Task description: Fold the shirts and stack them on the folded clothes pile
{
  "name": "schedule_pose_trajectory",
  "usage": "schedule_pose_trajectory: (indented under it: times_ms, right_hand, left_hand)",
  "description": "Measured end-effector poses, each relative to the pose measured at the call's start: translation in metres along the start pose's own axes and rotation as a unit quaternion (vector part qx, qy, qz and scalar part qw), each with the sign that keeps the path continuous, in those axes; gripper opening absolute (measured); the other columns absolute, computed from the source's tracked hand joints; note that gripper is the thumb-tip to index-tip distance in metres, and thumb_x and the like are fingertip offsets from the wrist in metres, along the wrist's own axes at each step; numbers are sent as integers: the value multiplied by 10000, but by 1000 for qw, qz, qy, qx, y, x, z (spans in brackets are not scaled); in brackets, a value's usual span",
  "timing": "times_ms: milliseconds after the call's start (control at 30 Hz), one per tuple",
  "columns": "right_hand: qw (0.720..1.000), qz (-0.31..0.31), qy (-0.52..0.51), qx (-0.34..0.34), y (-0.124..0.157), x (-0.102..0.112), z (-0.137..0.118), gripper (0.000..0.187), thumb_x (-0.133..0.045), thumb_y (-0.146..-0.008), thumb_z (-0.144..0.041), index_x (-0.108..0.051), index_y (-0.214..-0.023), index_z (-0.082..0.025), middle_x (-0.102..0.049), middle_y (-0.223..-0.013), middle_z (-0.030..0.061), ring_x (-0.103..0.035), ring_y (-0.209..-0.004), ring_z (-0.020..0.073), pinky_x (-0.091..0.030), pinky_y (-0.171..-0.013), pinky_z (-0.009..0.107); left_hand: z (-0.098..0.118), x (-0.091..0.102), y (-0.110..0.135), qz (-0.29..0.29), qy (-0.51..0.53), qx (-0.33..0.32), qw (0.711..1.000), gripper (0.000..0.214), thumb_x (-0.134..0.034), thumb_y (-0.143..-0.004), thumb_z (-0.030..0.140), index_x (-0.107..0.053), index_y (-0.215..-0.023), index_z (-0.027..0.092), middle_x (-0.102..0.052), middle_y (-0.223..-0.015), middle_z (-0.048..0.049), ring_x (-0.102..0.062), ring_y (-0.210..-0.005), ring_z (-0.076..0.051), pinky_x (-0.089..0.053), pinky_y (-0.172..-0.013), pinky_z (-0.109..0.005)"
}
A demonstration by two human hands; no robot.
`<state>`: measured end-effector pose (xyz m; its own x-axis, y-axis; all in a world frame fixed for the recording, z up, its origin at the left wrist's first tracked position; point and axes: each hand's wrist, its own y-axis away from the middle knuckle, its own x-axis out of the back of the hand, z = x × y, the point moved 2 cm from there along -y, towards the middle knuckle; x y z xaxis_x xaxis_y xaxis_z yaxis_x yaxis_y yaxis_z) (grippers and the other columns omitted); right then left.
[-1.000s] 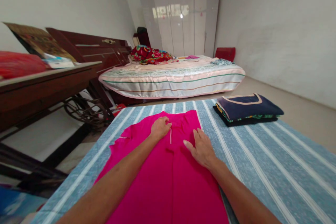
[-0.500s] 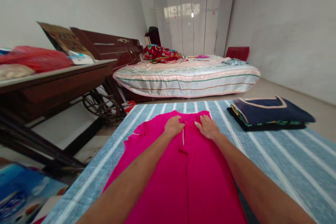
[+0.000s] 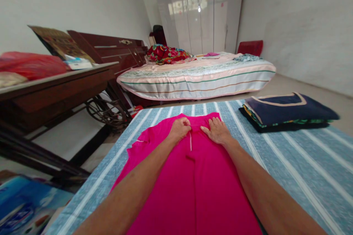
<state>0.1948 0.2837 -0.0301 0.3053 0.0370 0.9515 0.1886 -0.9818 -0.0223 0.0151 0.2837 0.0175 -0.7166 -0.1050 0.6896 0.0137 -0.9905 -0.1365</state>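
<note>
A bright pink shirt (image 3: 171,183) lies spread out in front of me, its collar end farthest away and a short pale-edged slit running down from the collar. My left hand (image 3: 179,129) is closed in a pinch on the cloth at the top of that slit. Just right of it, my right hand (image 3: 216,131) rests on the collar area, thumb stretched toward the left hand and fingers laid over the cloth near the collar's edge. What lies under both palms is hidden.
Blue-and-white striped cloth (image 3: 278,165) covers the surface under the shirt. A stack of folded clothes (image 3: 289,112) sits on the right. To the left stands a dark wooden table (image 3: 60,91) bearing a red plastic bag (image 3: 33,66). Beyond are a bed (image 3: 198,80) and a wardrobe (image 3: 193,22).
My left hand has stayed at the slit, and the cloth between my hands looks straighter along the collar. The view has shifted slightly; the shirt lies in the same place.
</note>
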Motion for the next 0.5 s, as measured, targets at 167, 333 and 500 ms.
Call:
schedule_pose_trajectory:
  times_ms: [167,333,500]
  right_hand:
    - [1000,-2,-17,-5,0,3,1,778,-129,-933,-630,-312,-1429,-59,-262,-1482,185,-179,-1383,292,-158,-1105,419]
    - [1000,-1,-10,-3,-1,3,2,654,-160,-971,-521,-335,-1420,-79,-272,-1483,168,-193,-1380,282,-168,-1101,418]
    - [1000,-4,-7,-7,-1,2,2,643,-198,-967,-508,-297,-1435,-79,-238,-1496,169,-168,-1386,284,-151,-1104,419]
  left_hand:
    - [-7,10,7,55,69,23,996,97,-484,-618,88,-528,-655,166,-513,-513,70,-497,-443,-70,-382,-437,-154]
    - [-15,11,15,65,77,59,993,122,-500,-625,53,-508,-666,167,-508,-494,79,-499,-384,-65,-398,-415,-149]
    - [-18,13,22,75,42,79,993,155,-495,-661,27,-519,-696,176,-526,-500,76,-501,-367,-68,-378,-406,-147]
